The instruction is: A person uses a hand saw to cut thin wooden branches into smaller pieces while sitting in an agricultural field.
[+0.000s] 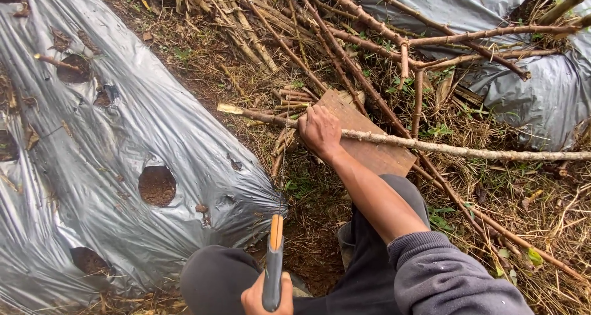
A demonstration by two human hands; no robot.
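Silver plastic mulch sheeting [111, 161], punched with round planting holes, covers the soil on one side, and dry straw and cut branches litter the ground between the beds. From the head view, the right hand [320, 129] has its grip clamped around a long pale stick [443, 147], pressing it down across a flat wooden board [375, 149] lying on the straw. The left hand [266, 296], low near the knees, is closed around the grey and orange handle of a saw [273, 259], its thin blade reaching up toward the stick.
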